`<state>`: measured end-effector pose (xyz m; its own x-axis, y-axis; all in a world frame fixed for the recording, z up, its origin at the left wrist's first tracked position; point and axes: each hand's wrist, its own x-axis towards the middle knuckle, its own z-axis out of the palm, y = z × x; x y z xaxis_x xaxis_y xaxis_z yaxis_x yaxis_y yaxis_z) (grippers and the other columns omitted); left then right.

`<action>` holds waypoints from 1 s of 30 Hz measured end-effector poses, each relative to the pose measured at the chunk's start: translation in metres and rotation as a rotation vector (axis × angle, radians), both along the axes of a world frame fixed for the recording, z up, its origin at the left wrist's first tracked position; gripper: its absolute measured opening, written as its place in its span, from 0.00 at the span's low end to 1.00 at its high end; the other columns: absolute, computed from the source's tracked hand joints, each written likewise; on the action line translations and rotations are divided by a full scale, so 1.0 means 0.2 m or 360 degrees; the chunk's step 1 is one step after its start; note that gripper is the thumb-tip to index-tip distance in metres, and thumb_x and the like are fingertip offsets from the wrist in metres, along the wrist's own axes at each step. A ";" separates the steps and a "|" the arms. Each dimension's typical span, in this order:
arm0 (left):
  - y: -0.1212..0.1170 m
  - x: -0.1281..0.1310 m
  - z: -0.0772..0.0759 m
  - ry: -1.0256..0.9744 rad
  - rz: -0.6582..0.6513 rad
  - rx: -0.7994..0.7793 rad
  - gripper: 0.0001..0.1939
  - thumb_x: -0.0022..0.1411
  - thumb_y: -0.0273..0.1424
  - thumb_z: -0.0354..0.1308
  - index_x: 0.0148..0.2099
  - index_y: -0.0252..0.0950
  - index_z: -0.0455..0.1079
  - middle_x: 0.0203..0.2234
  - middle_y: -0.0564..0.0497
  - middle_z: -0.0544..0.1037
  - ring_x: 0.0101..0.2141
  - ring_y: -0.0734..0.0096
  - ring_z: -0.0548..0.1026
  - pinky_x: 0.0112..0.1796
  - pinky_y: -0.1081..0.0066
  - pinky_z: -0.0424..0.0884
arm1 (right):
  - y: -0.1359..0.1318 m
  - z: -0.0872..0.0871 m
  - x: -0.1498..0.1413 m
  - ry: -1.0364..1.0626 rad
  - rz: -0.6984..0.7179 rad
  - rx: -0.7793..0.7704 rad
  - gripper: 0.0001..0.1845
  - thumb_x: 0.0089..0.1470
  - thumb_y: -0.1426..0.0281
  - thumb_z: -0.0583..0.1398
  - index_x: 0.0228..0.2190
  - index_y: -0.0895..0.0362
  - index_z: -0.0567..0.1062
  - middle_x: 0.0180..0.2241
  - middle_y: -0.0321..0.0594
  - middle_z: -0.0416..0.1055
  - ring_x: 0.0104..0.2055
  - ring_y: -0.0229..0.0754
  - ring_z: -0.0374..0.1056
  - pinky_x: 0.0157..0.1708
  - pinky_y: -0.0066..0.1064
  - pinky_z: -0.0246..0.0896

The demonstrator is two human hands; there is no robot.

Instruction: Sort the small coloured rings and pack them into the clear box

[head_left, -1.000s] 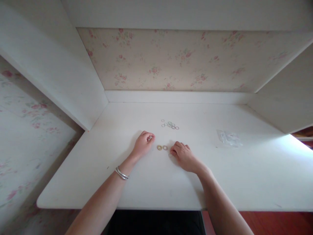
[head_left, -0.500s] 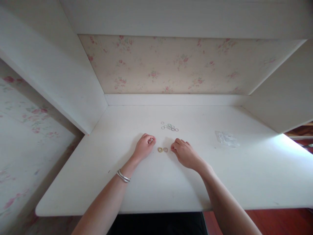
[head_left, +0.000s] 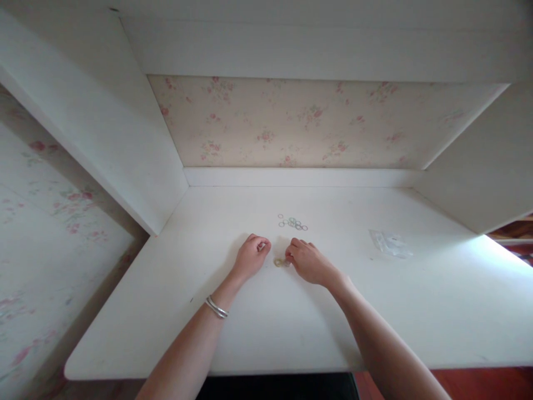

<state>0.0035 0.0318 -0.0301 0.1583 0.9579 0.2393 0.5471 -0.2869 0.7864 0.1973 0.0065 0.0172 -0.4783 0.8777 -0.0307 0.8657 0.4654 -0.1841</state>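
My left hand (head_left: pixel 251 256) rests on the white desk (head_left: pixel 283 328) with its fingers curled and thumb against the index finger; something pale shows between them, too small to name. To its right lies a small yellowish ring (head_left: pixel 277 263). Beside that, a paler ring (head_left: pixel 285 263) is partly covered by the fingertips of my right hand (head_left: pixel 308 262). The right fingers are pinched together at this paler ring; whether they grip it or something else is hidden. Beyond both hands, several thin rings (head_left: pixel 292 223) lie in a loose cluster, with one apart at its upper left.
A clear plastic bag (head_left: pixel 390 244) lies on the right of the desk. A low white ledge (head_left: pixel 300 177) and a flowered wall (head_left: pixel 300 122) close off the back. White side panels (head_left: pixel 120 128) stand left and right. The desk's front edge runs close to my body.
My right hand has shifted left, so its fingertips now cover part of the paler ring. My left hand keeps its curled pose. The whole view has tilted slightly upward.
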 end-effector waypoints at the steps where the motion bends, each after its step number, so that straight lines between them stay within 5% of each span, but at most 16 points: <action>1: 0.00 0.00 0.00 -0.0001 -0.0003 0.0002 0.09 0.60 0.33 0.52 0.36 0.37 0.73 0.32 0.52 0.71 0.31 0.73 0.69 0.36 0.71 0.67 | 0.00 0.00 0.00 0.0009 -0.0003 -0.0007 0.12 0.57 0.76 0.50 0.34 0.56 0.73 0.37 0.43 0.67 0.39 0.42 0.64 0.38 0.32 0.52; 8: -0.01 0.00 0.02 0.0046 -0.0028 -0.0035 0.10 0.61 0.35 0.52 0.36 0.38 0.73 0.31 0.52 0.71 0.31 0.73 0.69 0.36 0.71 0.67 | 0.01 -0.01 0.06 0.0294 -0.0215 0.0092 0.12 0.59 0.69 0.50 0.34 0.55 0.73 0.37 0.40 0.68 0.38 0.39 0.66 0.39 0.31 0.53; 14: 0.03 0.02 0.02 0.0040 -0.0005 -0.0058 0.10 0.60 0.34 0.52 0.36 0.37 0.72 0.32 0.51 0.73 0.31 0.73 0.71 0.36 0.71 0.68 | 0.04 -0.11 0.18 0.0819 -0.0598 0.0297 0.15 0.57 0.63 0.50 0.32 0.54 0.75 0.29 0.38 0.70 0.29 0.38 0.65 0.31 0.28 0.55; 18: 0.16 0.08 0.04 0.0190 -0.0019 0.0061 0.09 0.60 0.32 0.51 0.35 0.36 0.72 0.32 0.51 0.74 0.33 0.71 0.72 0.38 0.71 0.68 | 0.07 -0.16 0.23 0.0888 -0.0850 0.0251 0.15 0.56 0.61 0.51 0.34 0.52 0.76 0.21 0.34 0.69 0.24 0.38 0.64 0.26 0.27 0.53; 24: 0.43 0.21 0.05 0.0660 -0.0065 0.0136 0.10 0.61 0.30 0.50 0.40 0.37 0.72 0.38 0.47 0.71 0.36 0.69 0.73 0.42 0.69 0.67 | 0.06 -0.19 0.24 0.0967 -0.0917 0.0275 0.16 0.56 0.59 0.50 0.35 0.51 0.75 0.21 0.33 0.69 0.24 0.37 0.64 0.26 0.26 0.52; 30: 0.53 0.27 0.06 0.0762 -0.0169 0.0137 0.11 0.59 0.30 0.52 0.43 0.39 0.72 0.43 0.48 0.68 0.37 0.70 0.72 0.42 0.71 0.67 | 0.07 -0.18 0.26 0.1251 -0.1080 0.0322 0.20 0.56 0.56 0.49 0.34 0.53 0.76 0.17 0.31 0.64 0.21 0.36 0.60 0.24 0.26 0.50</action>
<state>0.0578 0.1382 -0.0174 0.3653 0.9105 0.1936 0.8054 -0.4134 0.4247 0.2486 0.0210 -0.0197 0.2924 0.9228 0.2510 0.6271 0.0131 -0.7788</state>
